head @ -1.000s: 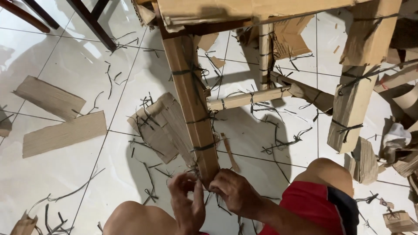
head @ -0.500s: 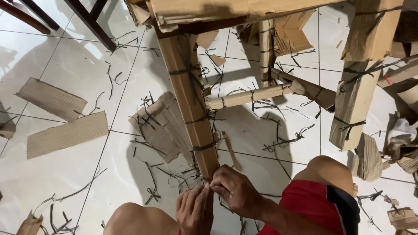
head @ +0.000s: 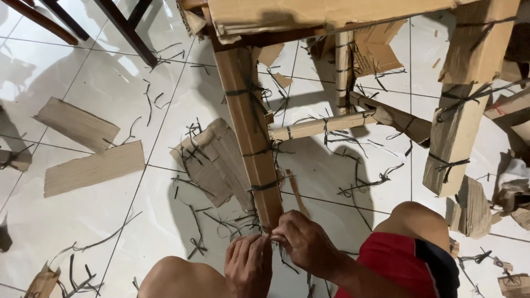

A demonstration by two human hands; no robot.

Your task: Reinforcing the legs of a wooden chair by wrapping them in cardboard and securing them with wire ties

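Note:
A piece of furniture wrapped in brown cardboard stands over a white tiled floor. Its near leg (head: 251,138) is bound with several dark straps. My left hand (head: 248,265) and my right hand (head: 306,243) meet at the foot of that leg, fingers pinched together on a thin dark strap (head: 271,237) at the bottom end. A cardboard-wrapped crossbar (head: 323,126) joins the near leg to a far leg (head: 345,72). A second thick wrapped leg (head: 458,116) stands at the right. My bare knees flank my hands.
Cut dark strap pieces (head: 364,182) litter the tiles. Loose cardboard sheets lie at the left (head: 94,168) and beside the near leg (head: 212,160). Dark wooden chair legs (head: 127,30) stand at the top left. More cardboard scraps (head: 475,207) pile at the right.
My left hand has slid down and right, closing in against my right hand at the foot of the leg. The view has shifted slightly.

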